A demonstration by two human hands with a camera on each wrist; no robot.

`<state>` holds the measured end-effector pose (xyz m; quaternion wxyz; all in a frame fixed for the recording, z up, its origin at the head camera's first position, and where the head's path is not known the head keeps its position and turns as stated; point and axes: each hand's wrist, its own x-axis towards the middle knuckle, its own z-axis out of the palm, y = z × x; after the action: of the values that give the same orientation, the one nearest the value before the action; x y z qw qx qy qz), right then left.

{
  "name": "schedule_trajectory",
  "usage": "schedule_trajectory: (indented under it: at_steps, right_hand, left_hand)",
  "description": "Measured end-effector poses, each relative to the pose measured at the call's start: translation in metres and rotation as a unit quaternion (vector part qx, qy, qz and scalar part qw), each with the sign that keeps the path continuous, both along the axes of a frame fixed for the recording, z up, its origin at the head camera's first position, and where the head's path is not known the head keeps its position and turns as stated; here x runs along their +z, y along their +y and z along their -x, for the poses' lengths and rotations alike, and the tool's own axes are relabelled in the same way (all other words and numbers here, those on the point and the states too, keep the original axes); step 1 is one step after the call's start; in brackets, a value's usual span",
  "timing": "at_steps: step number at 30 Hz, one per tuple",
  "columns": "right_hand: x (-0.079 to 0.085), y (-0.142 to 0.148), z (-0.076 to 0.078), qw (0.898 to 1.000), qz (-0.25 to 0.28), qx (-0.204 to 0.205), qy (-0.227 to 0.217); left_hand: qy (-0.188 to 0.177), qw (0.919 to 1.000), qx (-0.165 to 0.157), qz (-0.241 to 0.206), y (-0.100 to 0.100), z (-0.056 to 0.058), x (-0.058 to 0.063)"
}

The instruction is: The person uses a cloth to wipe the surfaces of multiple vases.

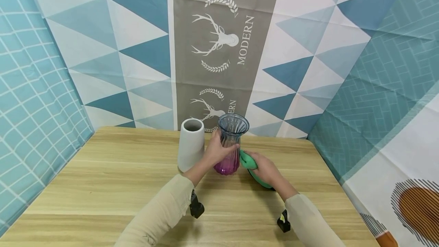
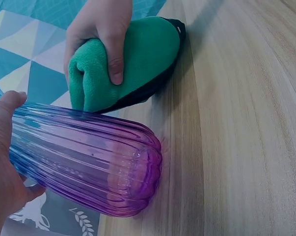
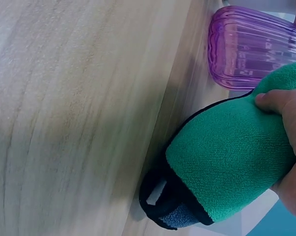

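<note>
My left hand (image 1: 218, 148) grips a ribbed glass vase (image 1: 230, 140), blue at its flared rim and pink-purple at the base. In the left wrist view the clear vase (image 2: 89, 157) shows its ridged base, with the thumb and fingers around the neck. My right hand (image 1: 264, 167) holds a folded green cloth (image 1: 247, 161) with black edging, close against the vase's right side. In the right wrist view the plush cloth (image 3: 226, 152) hangs with a black loop at its lower corner, and the thumb presses on its top. The vase's far side is hidden.
A tall white vase (image 1: 190, 151) stands just left of my left hand. Under everything is a wooden table (image 1: 103, 186), backed by a patterned curtain (image 1: 144, 48). Black camera mounts (image 1: 197, 206) hang at both wrists.
</note>
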<state>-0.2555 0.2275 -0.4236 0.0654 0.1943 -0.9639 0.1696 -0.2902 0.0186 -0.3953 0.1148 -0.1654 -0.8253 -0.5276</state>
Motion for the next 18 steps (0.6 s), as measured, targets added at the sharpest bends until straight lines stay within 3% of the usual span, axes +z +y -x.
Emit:
schedule_trajectory:
  at_steps: [18]
  right_hand:
    - [0.033,-0.001,0.009,0.992,0.113,-0.004,0.05]
  left_hand:
    - [0.005,1.0,0.008,0.002,-0.001,-0.001,0.0]
